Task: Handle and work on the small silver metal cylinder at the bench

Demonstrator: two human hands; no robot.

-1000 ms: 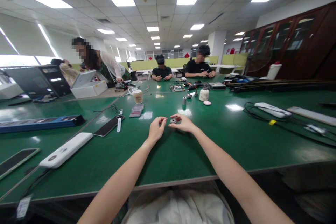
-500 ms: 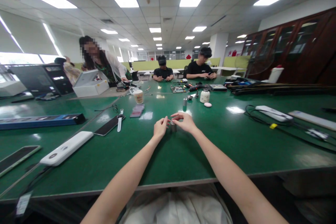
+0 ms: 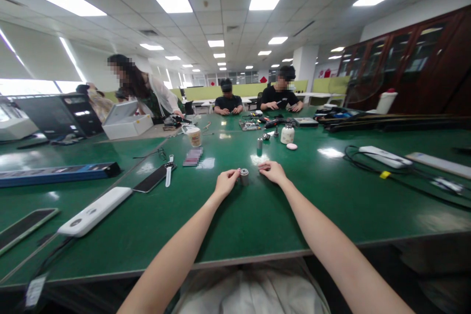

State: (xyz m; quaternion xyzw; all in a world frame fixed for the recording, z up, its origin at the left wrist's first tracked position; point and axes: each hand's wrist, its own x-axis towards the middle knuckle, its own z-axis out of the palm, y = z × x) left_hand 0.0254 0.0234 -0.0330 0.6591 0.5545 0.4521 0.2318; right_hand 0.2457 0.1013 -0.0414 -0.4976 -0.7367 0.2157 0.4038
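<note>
A small silver metal cylinder [image 3: 244,177] with a ring-shaped top and a central hole stands upright on the green table [image 3: 257,225]. My left hand [image 3: 227,182] is at its left, thumb and fingers pinched together, fingertips at the cylinder's upper edge. Whether a small part sits in that pinch cannot be made out. To the right of the cylinder, apart from it, my right hand [image 3: 274,173] hovers low over the table, fingers loosely bent and apart, holding nothing visible. Beyond them stands a second metal cylinder [image 3: 259,144].
A white jar [image 3: 287,134] has a pink lid [image 3: 292,146] beside it. Further left are a paper cup [image 3: 194,136], a watch [image 3: 169,170], a dark phone [image 3: 150,179] and a white power strip [image 3: 95,211]. Cables [image 3: 353,159] lie right. People sit and stand across the table.
The cylinder came upright onto the table between my hands. My right hand touched its top, then let go and drew back right. My left hand moved slightly right and stays beside it.
</note>
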